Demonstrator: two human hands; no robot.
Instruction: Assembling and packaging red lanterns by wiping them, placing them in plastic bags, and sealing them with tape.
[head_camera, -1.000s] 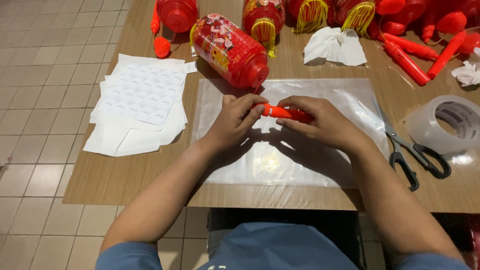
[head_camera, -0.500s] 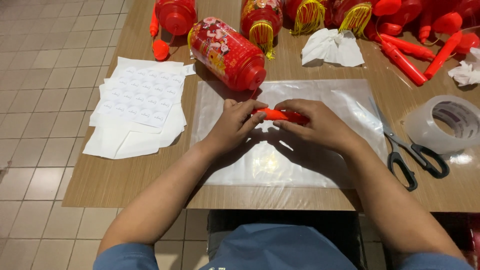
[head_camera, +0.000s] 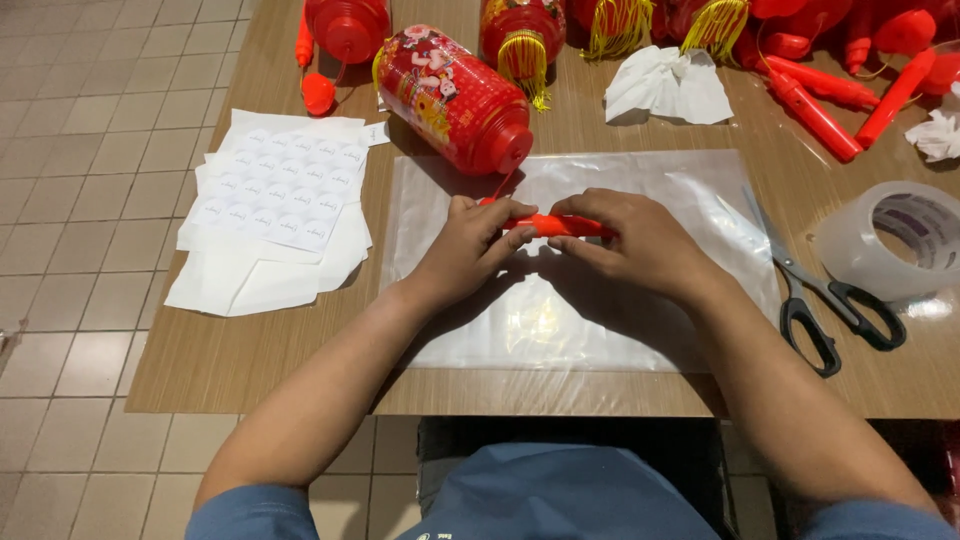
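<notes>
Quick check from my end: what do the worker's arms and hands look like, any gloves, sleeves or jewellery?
Both hands are bare: no gloves on the left hand or the right hand, and no rings, watch or bands show. The forearms are uncovered. Short blue sleeves show only at the bottom edge of the view, matching the blue garment at the chest.

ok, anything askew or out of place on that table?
One red lantern lies tipped on its side at the top edge of the clear plastic sheet, while the others stand behind it. Crumpled white tissue sits among them. Both hands, left and right, grip an orange stick.
</notes>
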